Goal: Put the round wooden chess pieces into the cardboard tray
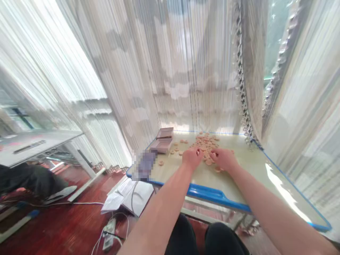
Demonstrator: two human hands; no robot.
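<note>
Many small round wooden pieces [204,140], which look like Chinese chess pieces with marks on top, lie heaped on the pale desk top [244,184]. At the near left side of the heap is my left hand [193,156], its fingers curled together. My right hand [224,158] faces it from the right, thumb and fingers also closed. What either hand pinches, if anything, is too small and blurred to make out. Some pieces lie between and just below the hands, and a few lie scattered to the left, one of them a loose piece [160,163] apart from the rest.
An open flat box [162,144] stands at the desk's back left, beside a blurred-out dark object [145,164]. Blue edging [204,191] rims the desk. Curtains [183,71] hang right behind it. Papers [130,196], a power strip [108,233] and cables lie below left, near another table [61,138].
</note>
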